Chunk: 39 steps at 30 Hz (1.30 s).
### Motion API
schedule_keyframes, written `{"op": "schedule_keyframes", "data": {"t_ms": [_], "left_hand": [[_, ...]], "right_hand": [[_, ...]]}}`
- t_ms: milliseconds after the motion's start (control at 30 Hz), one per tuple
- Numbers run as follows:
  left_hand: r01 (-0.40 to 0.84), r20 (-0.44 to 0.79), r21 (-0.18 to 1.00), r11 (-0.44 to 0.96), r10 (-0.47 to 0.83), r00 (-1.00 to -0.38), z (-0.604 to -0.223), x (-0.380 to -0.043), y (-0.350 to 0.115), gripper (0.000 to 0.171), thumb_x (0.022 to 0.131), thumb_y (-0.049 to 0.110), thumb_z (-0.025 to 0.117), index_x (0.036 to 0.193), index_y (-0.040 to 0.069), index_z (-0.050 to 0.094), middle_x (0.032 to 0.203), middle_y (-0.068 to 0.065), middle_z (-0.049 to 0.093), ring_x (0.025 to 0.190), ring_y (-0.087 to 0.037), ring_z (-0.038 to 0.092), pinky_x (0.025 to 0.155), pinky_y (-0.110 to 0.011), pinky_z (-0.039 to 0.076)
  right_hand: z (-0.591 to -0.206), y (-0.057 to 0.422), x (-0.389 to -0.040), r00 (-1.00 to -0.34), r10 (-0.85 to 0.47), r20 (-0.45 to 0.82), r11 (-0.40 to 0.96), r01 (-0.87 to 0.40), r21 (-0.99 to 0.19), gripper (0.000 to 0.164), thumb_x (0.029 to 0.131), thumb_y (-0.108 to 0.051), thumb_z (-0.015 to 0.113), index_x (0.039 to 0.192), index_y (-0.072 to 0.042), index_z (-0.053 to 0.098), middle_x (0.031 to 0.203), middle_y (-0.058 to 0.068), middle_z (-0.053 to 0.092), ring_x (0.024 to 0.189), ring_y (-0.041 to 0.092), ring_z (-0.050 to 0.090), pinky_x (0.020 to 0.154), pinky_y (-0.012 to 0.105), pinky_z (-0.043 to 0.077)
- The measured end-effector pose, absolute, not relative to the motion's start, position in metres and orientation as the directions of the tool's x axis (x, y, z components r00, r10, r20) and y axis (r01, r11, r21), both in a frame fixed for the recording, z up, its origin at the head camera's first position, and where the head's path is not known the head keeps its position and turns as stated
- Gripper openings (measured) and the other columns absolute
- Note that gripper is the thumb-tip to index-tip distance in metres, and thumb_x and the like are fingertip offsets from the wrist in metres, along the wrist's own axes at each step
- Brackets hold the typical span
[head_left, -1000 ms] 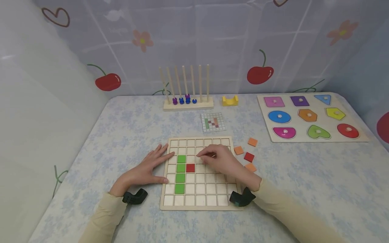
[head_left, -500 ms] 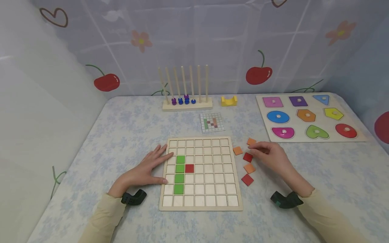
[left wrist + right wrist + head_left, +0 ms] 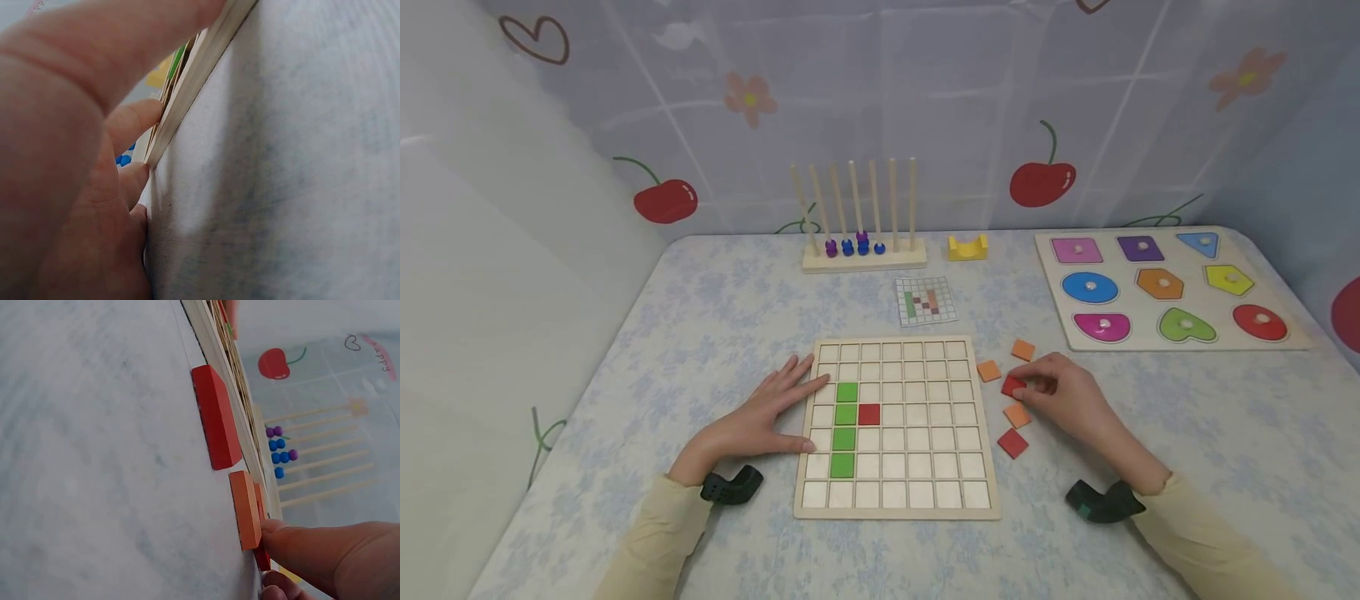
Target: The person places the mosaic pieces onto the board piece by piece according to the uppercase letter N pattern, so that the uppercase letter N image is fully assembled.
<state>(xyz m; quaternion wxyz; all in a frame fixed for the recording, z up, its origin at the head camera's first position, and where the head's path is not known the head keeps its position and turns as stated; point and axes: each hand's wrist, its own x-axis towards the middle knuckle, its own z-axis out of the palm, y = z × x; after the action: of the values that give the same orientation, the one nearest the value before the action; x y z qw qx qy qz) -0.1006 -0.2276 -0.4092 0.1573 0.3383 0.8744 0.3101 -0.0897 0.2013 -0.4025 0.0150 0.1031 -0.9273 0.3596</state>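
Note:
My left hand [image 3: 767, 417] rests with fingers spread on the left edge of a wooden grid board [image 3: 917, 511], thumb and fingertips on its rim. A column of green square tiles [image 3: 845, 438] lies in the board, with one red tile [image 3: 868, 414] beside it. Right of the board, my right hand [image 3: 1067, 396] pinches a red square tile [image 3: 1012, 385] between thumb and fingers at the table. Around it lie orange tiles [image 3: 1023, 350] and another red tile [image 3: 1012, 443]. In the right wrist view, an orange tile [image 3: 245, 509] partly hides the pinched one.
A small printed pattern card [image 3: 927, 302] lies behind the board. Farther back stand a peg rack [image 3: 865, 262] with blue and purple beads and a yellow curved block [image 3: 967, 248]. A knobbed shape puzzle [image 3: 1172, 287] lies at the back right.
My right hand has left the board, moved right to the loose tiles, and now takes hold of a red one. A red tile lies uncovered nearer me. The left hand has stayed put.

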Motion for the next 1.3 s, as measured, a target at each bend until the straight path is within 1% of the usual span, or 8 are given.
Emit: {"op": "schedule_keyframes", "data": {"t_ms": [133, 267, 367, 533, 700, 867, 1100, 1300], "left_hand": [[0.49, -0.07, 0.648, 0.583, 0.687, -0.724, -0.409, -0.1, -0.227, 0.089, 0.08, 0.041, 0.073, 0.15, 0.012, 0.026, 0.155, -0.011, 0.001, 0.139, -0.028, -0.009, 0.107, -0.052, -0.001], [0.491, -0.064, 0.648, 0.582, 0.684, -0.726, -0.409, -0.1, -0.228, 0.089, 0.08, 0.042, 0.073, 0.15, 0.012, 0.027, 0.155, -0.011, 0.001, 0.139, -0.029, -0.008, 0.107, -0.052, 0.0], [0.496, -0.053, 0.651, 0.575, 0.687, -0.725, -0.409, -0.1, -0.227, 0.088, 0.08, 0.041, 0.073, 0.149, 0.011, 0.027, 0.155, -0.013, 0.002, 0.139, -0.032, -0.008, 0.106, -0.054, 0.0], [0.502, -0.045, 0.653, 0.567, 0.69, -0.722, -0.41, -0.1, -0.227, 0.086, 0.081, 0.039, 0.073, 0.149, 0.01, 0.028, 0.155, -0.015, 0.003, 0.139, -0.034, -0.007, 0.106, -0.055, 0.0], [0.499, -0.05, 0.656, 0.567, 0.692, -0.72, -0.409, -0.1, -0.227, 0.086, 0.082, 0.039, 0.073, 0.149, 0.01, 0.028, 0.155, -0.015, 0.003, 0.139, -0.033, -0.007, 0.106, -0.055, 0.0], [0.501, -0.049, 0.654, 0.567, 0.693, -0.72, -0.409, -0.101, -0.228, 0.086, 0.081, 0.039, 0.073, 0.149, 0.01, 0.028, 0.155, -0.015, 0.003, 0.139, -0.033, -0.008, 0.105, -0.057, 0.0], [0.505, -0.041, 0.654, 0.564, 0.692, -0.72, -0.41, -0.101, -0.228, 0.086, 0.081, 0.04, 0.073, 0.149, 0.009, 0.028, 0.154, -0.016, 0.003, 0.139, -0.034, -0.007, 0.105, -0.057, 0.001], [0.504, -0.049, 0.65, 0.569, 0.693, -0.719, -0.409, -0.101, -0.228, 0.086, 0.082, 0.039, 0.073, 0.149, 0.009, 0.028, 0.155, -0.015, 0.003, 0.139, -0.033, -0.007, 0.105, -0.056, 0.0]], "right_hand": [[-0.404, 0.2, -0.089, -0.968, -0.21, 0.14, 0.714, -0.249, -0.654, 0.021, 0.077, -0.001, 0.076, 0.097, -0.002, 0.072, 0.081, 0.003, 0.053, 0.069, 0.017, 0.047, 0.058, 0.028, 0.042], [-0.406, 0.199, -0.088, -0.966, -0.21, 0.148, 0.702, -0.254, -0.665, 0.02, 0.077, 0.001, 0.075, 0.096, -0.003, 0.069, 0.081, 0.003, 0.054, 0.07, 0.017, 0.049, 0.059, 0.027, 0.044], [-0.407, 0.198, -0.088, -0.969, -0.2, 0.142, 0.699, -0.243, -0.672, 0.019, 0.078, 0.002, 0.073, 0.096, -0.004, 0.068, 0.082, 0.002, 0.058, 0.071, 0.017, 0.051, 0.061, 0.029, 0.046], [-0.406, 0.2, -0.09, -0.978, -0.176, 0.111, 0.695, -0.203, -0.69, 0.012, 0.082, 0.002, 0.07, 0.093, -0.003, 0.068, 0.083, 0.002, 0.063, 0.072, 0.018, 0.056, 0.066, 0.031, 0.049], [-0.397, 0.198, -0.091, -0.987, -0.144, 0.074, 0.656, -0.151, -0.74, 0.008, 0.086, -0.001, 0.067, 0.093, -0.003, 0.069, 0.086, 0.004, 0.067, 0.075, 0.019, 0.061, 0.067, 0.027, 0.05], [-0.387, 0.183, -0.093, -0.988, -0.144, 0.052, 0.563, -0.125, -0.817, 0.011, 0.087, -0.005, 0.068, 0.097, -0.001, 0.069, 0.091, 0.007, 0.066, 0.077, 0.02, 0.062, 0.068, 0.023, 0.051], [-0.383, 0.14, -0.091, -0.969, -0.247, -0.004, 0.38, -0.093, -0.92, 0.01, 0.088, -0.005, 0.065, 0.097, -0.001, 0.069, 0.085, 0.006, 0.067, 0.075, 0.023, 0.064, 0.067, 0.029, 0.052], [-0.389, 0.105, -0.086, -0.931, -0.364, -0.017, 0.317, -0.106, -0.942, 0.006, 0.088, -0.002, 0.065, 0.092, -0.002, 0.069, 0.078, 0.005, 0.067, 0.071, 0.021, 0.064, 0.062, 0.028, 0.05]]}}
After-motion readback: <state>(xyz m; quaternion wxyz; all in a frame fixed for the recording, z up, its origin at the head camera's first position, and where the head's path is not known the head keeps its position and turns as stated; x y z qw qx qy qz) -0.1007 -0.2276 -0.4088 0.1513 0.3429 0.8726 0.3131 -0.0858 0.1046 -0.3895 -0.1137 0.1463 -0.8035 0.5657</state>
